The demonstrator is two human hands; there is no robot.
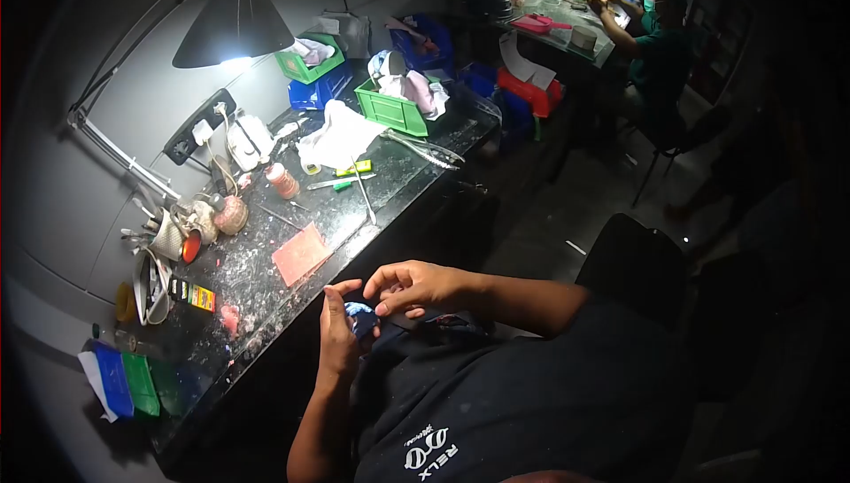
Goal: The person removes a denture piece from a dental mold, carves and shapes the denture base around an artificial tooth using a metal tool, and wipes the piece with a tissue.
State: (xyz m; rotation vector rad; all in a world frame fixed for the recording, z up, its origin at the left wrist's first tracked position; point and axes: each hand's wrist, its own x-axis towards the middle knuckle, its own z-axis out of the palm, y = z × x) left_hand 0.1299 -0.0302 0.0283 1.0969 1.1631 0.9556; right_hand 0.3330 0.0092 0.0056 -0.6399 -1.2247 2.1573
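Observation:
My left hand (337, 334) is in front of the bench's near edge, curled around a small blue-and-white piece (358, 309) whose kind I cannot make out. Its thumb points up, and fingertips show at the piece's lower right side. Just to the right, my right hand (416, 287) hovers over my lap with its fingers bent and apart. Its thumb tip comes close to the piece; whether they touch is unclear. On the bench beyond both hands lies a pink wax sheet (302, 255).
The dusty black bench (257, 341) holds a metal tool (365, 193), a pink-filled bottle (282, 180), a white cloth (341, 133), a green bin (390, 109) and a tool holder (168, 237). A lamp (235, 27) hangs above. A co-worker (660, 49) sits at another bench.

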